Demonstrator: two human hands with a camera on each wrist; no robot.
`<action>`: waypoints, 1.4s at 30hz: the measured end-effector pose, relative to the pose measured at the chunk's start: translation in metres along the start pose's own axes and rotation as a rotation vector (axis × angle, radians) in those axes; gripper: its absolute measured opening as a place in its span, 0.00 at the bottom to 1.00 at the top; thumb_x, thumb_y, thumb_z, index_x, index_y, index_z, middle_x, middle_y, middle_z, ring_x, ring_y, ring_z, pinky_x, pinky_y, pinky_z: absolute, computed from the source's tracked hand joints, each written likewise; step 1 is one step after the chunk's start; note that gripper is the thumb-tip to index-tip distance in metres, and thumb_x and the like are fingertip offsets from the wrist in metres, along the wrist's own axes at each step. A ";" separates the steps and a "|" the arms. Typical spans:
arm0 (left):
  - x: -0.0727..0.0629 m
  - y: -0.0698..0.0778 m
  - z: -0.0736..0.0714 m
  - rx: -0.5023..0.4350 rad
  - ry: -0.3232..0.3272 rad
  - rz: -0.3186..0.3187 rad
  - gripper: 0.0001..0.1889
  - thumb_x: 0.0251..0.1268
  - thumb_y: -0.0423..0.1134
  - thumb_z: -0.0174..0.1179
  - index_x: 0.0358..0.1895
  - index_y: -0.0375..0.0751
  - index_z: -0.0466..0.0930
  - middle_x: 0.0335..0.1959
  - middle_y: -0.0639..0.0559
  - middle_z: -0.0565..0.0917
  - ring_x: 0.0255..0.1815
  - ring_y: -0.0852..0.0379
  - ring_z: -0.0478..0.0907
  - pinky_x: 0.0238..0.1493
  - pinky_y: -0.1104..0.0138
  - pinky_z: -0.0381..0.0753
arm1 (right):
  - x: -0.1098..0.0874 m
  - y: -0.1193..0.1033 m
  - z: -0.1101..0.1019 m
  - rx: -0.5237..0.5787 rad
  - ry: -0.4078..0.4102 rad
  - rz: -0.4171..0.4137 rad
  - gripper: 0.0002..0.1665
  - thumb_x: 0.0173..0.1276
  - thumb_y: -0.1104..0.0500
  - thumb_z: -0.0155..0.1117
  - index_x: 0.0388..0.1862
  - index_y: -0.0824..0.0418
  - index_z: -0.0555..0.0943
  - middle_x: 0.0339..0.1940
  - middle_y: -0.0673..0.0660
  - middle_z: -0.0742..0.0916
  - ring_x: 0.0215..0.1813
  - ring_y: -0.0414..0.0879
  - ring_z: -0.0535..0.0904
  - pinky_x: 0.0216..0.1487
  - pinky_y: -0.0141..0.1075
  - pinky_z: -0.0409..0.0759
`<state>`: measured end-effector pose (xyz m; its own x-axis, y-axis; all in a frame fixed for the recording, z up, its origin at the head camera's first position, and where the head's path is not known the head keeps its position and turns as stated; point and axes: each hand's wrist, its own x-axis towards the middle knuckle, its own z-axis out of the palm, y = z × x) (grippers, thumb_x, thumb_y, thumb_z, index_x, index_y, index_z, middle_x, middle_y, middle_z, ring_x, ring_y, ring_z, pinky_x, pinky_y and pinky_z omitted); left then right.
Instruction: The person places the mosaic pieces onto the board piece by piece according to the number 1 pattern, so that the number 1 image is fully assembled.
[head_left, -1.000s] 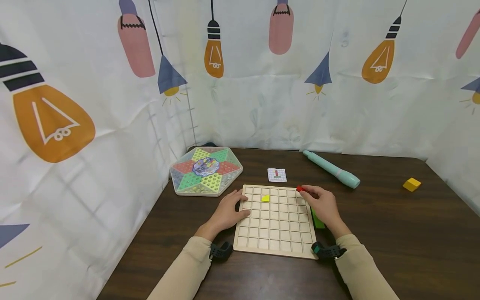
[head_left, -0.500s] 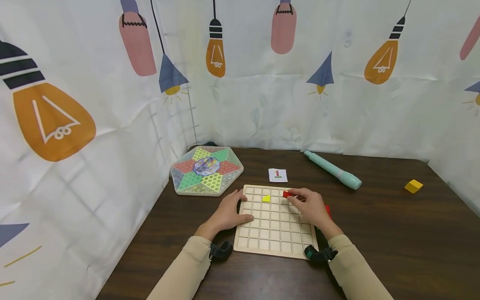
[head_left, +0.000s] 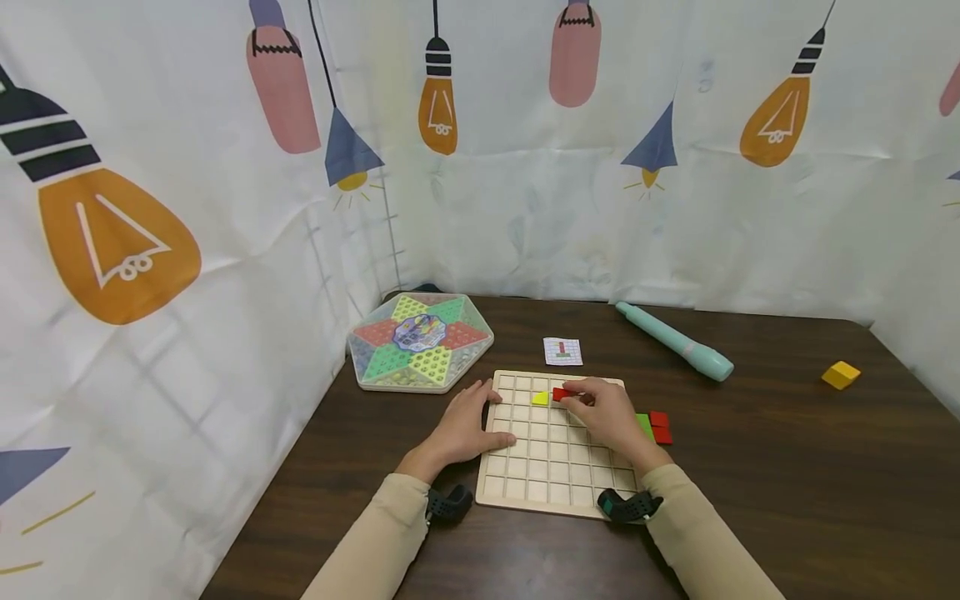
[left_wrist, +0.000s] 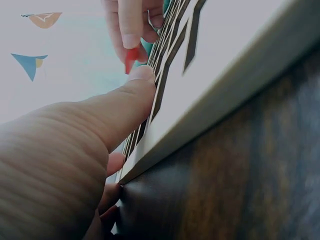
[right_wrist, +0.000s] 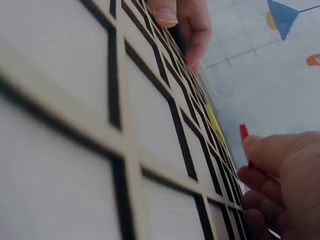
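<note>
A light wooden grid board (head_left: 538, 471) lies on the dark table. My left hand (head_left: 463, 423) rests on its left edge, with the thumb (left_wrist: 120, 107) laid over the surface and the other fingers along the side. Between thumb and fingers, my right hand (head_left: 611, 421) pinches a small flat red tile (head_left: 560, 393) over the board's upper part. In the right wrist view the red tile (right_wrist: 244, 132) stands tilted, partly covered by the thumb. Just left of it a yellow tile (head_left: 540, 398) sits in the grid.
Right of the board lie red tiles (head_left: 660, 427) and a green piece (head_left: 644, 423), partly behind the right hand. Farther back are a printed pattern card (head_left: 562, 356), a teal cylinder (head_left: 678, 343) and a Chinese checkers box (head_left: 386, 360). A yellow block (head_left: 841, 375) sits far right.
My right hand has carried the red tile leftward from the board's upper right corner to beside the yellow tile, uncovering the pieces at the right. The left hand stays on the board.
</note>
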<state>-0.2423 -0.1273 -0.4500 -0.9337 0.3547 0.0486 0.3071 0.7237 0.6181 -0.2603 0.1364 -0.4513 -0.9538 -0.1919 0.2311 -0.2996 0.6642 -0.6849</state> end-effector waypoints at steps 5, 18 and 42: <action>0.001 0.001 0.000 -0.004 -0.003 0.003 0.34 0.55 0.55 0.71 0.61 0.43 0.71 0.76 0.41 0.58 0.78 0.43 0.48 0.75 0.45 0.50 | 0.000 0.002 0.003 -0.041 0.054 -0.030 0.19 0.64 0.57 0.71 0.53 0.60 0.85 0.49 0.56 0.86 0.38 0.46 0.78 0.40 0.38 0.79; 0.000 -0.001 0.001 -0.018 0.013 0.013 0.34 0.55 0.55 0.71 0.61 0.42 0.72 0.75 0.41 0.60 0.78 0.42 0.48 0.75 0.45 0.50 | 0.000 0.006 0.009 -0.059 0.070 -0.065 0.15 0.62 0.60 0.73 0.49 0.58 0.87 0.38 0.51 0.84 0.31 0.43 0.72 0.31 0.33 0.70; 0.001 -0.001 0.003 -0.007 0.007 0.008 0.34 0.56 0.54 0.71 0.61 0.41 0.71 0.76 0.40 0.59 0.78 0.42 0.47 0.76 0.45 0.47 | 0.001 0.002 0.011 -0.126 0.038 -0.054 0.15 0.63 0.57 0.71 0.50 0.56 0.87 0.38 0.50 0.82 0.31 0.43 0.69 0.30 0.35 0.67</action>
<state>-0.2433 -0.1262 -0.4529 -0.9327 0.3558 0.0592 0.3130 0.7167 0.6233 -0.2624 0.1299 -0.4602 -0.9340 -0.2043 0.2930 -0.3433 0.7396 -0.5788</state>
